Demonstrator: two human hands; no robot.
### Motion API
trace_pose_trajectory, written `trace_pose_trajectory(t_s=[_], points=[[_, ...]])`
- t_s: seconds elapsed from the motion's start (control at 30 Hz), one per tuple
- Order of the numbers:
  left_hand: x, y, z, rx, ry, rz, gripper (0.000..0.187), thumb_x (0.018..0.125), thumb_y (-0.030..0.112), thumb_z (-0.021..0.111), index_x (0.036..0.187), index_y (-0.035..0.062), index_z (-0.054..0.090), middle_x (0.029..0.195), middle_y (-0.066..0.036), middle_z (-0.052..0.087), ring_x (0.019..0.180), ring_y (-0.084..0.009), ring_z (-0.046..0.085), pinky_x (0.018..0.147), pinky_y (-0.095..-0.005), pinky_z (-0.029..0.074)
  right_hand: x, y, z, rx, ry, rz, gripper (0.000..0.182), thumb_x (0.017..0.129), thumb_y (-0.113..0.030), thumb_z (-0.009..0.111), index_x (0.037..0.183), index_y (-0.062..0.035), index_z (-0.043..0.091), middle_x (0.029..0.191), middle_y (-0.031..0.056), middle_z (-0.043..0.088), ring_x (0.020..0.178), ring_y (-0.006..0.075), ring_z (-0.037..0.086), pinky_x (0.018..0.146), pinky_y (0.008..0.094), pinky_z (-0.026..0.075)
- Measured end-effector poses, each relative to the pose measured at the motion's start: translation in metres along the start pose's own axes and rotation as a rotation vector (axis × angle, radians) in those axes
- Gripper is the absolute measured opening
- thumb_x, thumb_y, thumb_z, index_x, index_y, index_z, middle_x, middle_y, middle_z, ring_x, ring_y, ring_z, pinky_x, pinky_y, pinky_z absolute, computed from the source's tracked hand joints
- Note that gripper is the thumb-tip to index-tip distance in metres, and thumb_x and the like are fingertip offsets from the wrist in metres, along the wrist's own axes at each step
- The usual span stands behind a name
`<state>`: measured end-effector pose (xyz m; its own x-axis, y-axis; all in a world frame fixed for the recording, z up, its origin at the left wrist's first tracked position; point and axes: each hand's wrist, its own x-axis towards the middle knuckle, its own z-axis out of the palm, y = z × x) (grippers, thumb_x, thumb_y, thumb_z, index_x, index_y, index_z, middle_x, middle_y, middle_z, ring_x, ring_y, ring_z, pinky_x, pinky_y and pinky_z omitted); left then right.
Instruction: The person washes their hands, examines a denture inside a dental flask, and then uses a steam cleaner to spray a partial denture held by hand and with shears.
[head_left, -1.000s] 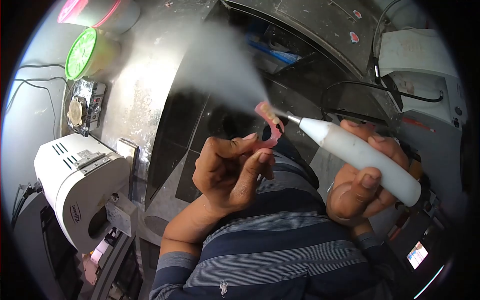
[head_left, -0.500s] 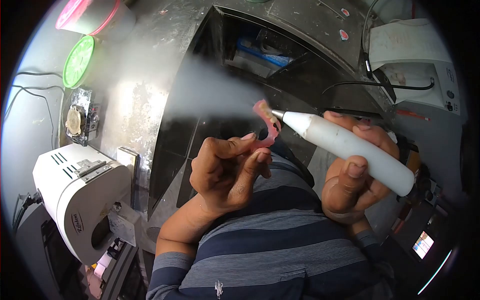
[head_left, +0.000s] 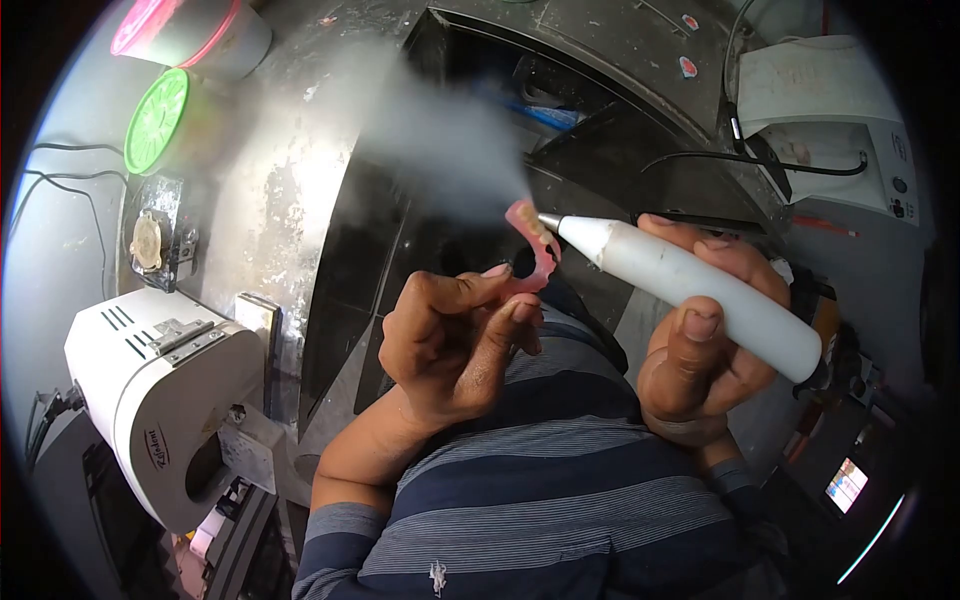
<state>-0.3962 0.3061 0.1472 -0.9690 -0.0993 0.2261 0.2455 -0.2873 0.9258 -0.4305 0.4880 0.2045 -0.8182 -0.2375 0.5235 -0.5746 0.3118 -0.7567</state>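
Between the thumb and forefinger of my left hand (head_left: pixel 455 345) is the lower end of a pink partial denture (head_left: pixel 543 270). Its cream teeth (head_left: pixel 528 215) are at the upper end, facing right. My right hand (head_left: pixel 700 345) is wrapped round a white steam handpiece (head_left: pixel 690 280), thumb on the near side. The handpiece's metal nozzle (head_left: pixel 548 221) points left at the teeth, touching or almost touching them. A white cloud of steam (head_left: pixel 450 145) spreads from the denture up and to the left.
A white machine (head_left: pixel 165 400) stands at lower left, with a green-lidded tub (head_left: pixel 157 122) and a pink-lidded tub (head_left: pixel 215 45) above it. Another white unit (head_left: pixel 830 130) with a black hose sits at upper right. A dark open-fronted recess (head_left: pixel 470 60) lies ahead, beside the worn bench (head_left: pixel 290 130).
The handpiece and my right hand have shifted slightly left and up. The steam, earlier blowing mostly left, now goes more steeply upward. My left hand and the denture have hardly moved.
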Motion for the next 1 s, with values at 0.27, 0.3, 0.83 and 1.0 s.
trace_pose_trajectory(t_s=[0.27, 0.3, 0.83, 1.0], points=[[0.001, -0.003, 0.001, 0.013, 0.007, -0.016, 0.016, 0.088, -0.012, 0.059, 0.1, -0.0132, 0.048, 0.082, -0.022, 0.068, 0.066, -0.0131, 0.067, 0.056, -0.0224, 0.055, 0.004, 0.002, -0.002, 0.025, -0.024, -0.018, 0.04, 0.094, -0.01, 0.059, 0.122, 0.0036, 0.035, 0.11, 0.0179, 0.05, 0.095, 0.0354, 0.067, 0.083, 0.0474, 0.059], [0.001, -0.004, 0.002, 0.013, 0.008, -0.016, 0.016, 0.088, -0.012, 0.059, 0.1, -0.0132, 0.048, 0.082, -0.022, 0.068, 0.066, -0.0131, 0.067, 0.056, -0.0224, 0.055, 0.002, 0.003, -0.002, 0.024, -0.023, -0.002, 0.04, 0.093, -0.01, 0.059, 0.122, 0.0036, 0.035, 0.11, 0.0181, 0.05, 0.095, 0.0353, 0.067, 0.084, 0.0472, 0.059], [0.015, -0.01, -0.006, -0.304, 0.045, -0.229, 0.015, 0.093, -0.004, 0.057, 0.104, -0.0063, 0.047, 0.078, -0.02, 0.064, 0.054, -0.0177, 0.063, 0.046, -0.0261, 0.054, -0.003, 0.008, -0.003, 0.048, 0.095, 0.053, 0.039, 0.094, -0.014, 0.06, 0.12, 0.005, 0.038, 0.11, 0.0174, 0.051, 0.094, 0.0355, 0.067, 0.083, 0.0468, 0.059], [0.019, -0.008, -0.005, -0.499, 0.069, -0.294, 0.015, 0.094, -0.002, 0.056, 0.106, -0.0048, 0.047, 0.074, -0.021, 0.062, 0.05, -0.0189, 0.061, 0.043, -0.027, 0.052, -0.005, 0.007, -0.003, -0.015, 0.084, -0.004, 0.039, 0.094, -0.017, 0.06, 0.119, 0.0046, 0.039, 0.109, 0.0173, 0.052, 0.094, 0.0346, 0.067, 0.082, 0.0454, 0.059]])
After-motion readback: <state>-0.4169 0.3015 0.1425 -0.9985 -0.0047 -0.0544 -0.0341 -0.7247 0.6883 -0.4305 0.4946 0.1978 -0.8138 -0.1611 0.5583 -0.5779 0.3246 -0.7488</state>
